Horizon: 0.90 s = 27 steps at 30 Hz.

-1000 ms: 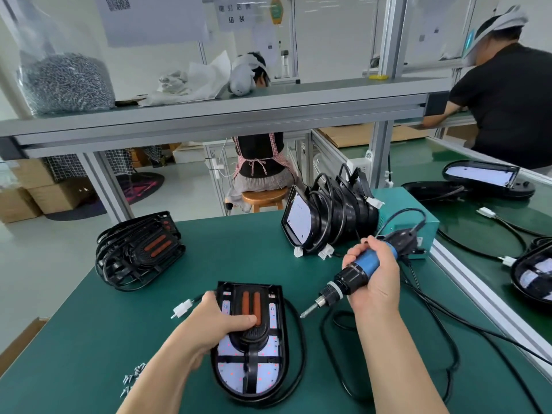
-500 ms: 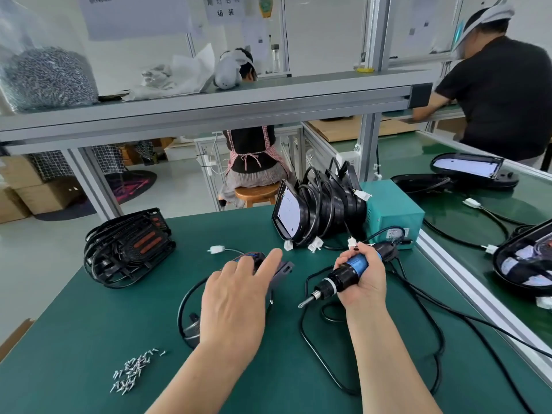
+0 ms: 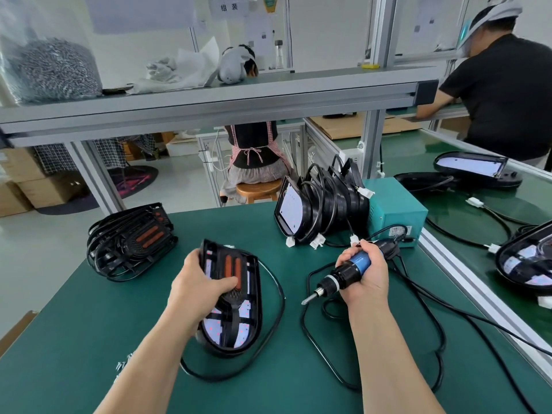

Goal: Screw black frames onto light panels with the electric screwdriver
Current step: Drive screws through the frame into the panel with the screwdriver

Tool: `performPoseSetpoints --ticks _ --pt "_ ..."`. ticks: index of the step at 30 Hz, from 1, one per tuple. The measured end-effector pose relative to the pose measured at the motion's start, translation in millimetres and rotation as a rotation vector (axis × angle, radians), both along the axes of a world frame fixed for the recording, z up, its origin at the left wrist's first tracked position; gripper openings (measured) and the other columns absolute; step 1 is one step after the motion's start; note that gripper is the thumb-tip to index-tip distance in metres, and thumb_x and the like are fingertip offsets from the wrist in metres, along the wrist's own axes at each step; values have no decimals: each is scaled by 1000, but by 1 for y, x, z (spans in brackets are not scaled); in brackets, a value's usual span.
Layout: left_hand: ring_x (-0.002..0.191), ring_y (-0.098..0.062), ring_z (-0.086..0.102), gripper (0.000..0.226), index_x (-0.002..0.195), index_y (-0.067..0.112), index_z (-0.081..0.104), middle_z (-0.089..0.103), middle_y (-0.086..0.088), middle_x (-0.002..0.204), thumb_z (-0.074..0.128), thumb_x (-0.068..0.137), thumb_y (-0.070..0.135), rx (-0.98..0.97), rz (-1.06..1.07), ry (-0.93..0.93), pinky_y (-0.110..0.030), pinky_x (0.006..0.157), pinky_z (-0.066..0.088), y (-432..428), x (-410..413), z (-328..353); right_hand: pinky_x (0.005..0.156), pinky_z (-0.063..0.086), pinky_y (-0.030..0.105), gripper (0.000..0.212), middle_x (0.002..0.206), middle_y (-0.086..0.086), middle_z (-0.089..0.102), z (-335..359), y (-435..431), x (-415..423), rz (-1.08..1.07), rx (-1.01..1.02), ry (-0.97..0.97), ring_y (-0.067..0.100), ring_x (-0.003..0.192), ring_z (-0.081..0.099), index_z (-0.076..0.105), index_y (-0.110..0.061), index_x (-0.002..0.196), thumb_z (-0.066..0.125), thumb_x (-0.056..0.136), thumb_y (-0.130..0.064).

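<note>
Bag [image 3: 30, 22] holding screws [image 3: 56, 70], left hand [image 3: 197, 289] gripping panel [image 3: 236, 330], right hand [image 3: 367, 276] gripping screwdriver [image 3: 343, 274]

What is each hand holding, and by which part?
Left hand holds the panel by its left edge; right hand holds the screwdriver by its blue barrel.

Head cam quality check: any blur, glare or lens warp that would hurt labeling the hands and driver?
Head view: soft even light, faint shadows, no glare on the framed panel. Left hand, right hand and screwdriver are sharp. The bag of screws at top left is smeared. Wide-angle warp bows the shelf rail and stretches the frame edges.
</note>
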<state>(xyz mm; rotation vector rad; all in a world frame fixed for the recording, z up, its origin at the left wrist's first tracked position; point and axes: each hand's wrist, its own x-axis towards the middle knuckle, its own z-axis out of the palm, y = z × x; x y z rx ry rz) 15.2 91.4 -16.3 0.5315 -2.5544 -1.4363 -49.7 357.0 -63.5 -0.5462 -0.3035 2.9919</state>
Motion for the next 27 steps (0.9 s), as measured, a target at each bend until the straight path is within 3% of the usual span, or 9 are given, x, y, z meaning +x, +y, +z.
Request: performPoseSetpoints --ticks 2,5,11,13,15,17,19,23,27 --pt "90 -24 71 52 117 17 61 74 -4 102 87 72 10 184 67 -82 -42 85 56 -10 -3 -15 48 49 18 9 71 -2 55 -2 1 0 7 -9 18 9 57 52 56 -9 87 62 93 -9" --pt "80 -28 76 37 109 10 65 78 -11 95 83 77 5 414 63 -160 -38 72 58 -23 -4 -20 48 49 18 8 72 -2 56 -4 1 -1 8 -9 31 9 57 53 57 -9 87 63 93 -9" --pt "95 -32 75 50 118 4 64 76 -16 107 86 75 15 355 -96 -273 -48 94 55 -17 12 -21 49 50 19 8 73 -1 58 -5 2 -2 12 -21 22 9 56 55 57 -9 90 65 91 -9" --pt "119 -32 62 84 141 9 47 60 -18 136 89 72 33 211 -78 -238 -47 106 46 -10 18 -21 49 50 19 8 72 -1 58 -5 1 -2 8 -18 27 9 55 55 58 -8 88 65 92 -9" --pt "136 -30 40 107 157 21 24 40 -14 147 84 74 50 -162 50 -120 -47 112 36 -2 20 -14 48 50 19 9 71 -1 58 -6 1 -3 2 -15 39 9 54 55 57 -8 85 64 92 -9" --pt "128 -26 39 77 146 34 43 46 -4 132 79 79 47 -417 47 219 -43 107 35 17 19 -5 49 50 19 11 72 0 59 -7 4 -3 2 -36 70 9 54 56 58 -8 83 62 93 -10" --pt "115 -24 45 33 116 35 70 57 4 114 75 83 34 -543 -184 444 -36 97 35 45 10 -3 50 50 18 10 75 -1 60 -8 8 -3 9 -73 106 9 55 57 59 -6 85 61 93 -12" --pt "123 -17 46 25 114 31 72 62 8 122 54 97 34 -855 -652 158 -35 107 29 97 -13 -18 50 51 18 29 71 0 59 -9 7 -2 0 -58 145 9 52 56 71 -4 68 60 94 -14" --pt "117 -22 54 29 118 24 66 62 1 118 60 94 38 -965 -698 2 -36 111 27 102 -26 -27 50 51 18 29 70 -1 57 -8 6 -1 6 -40 123 8 51 56 69 -7 68 60 94 -14"
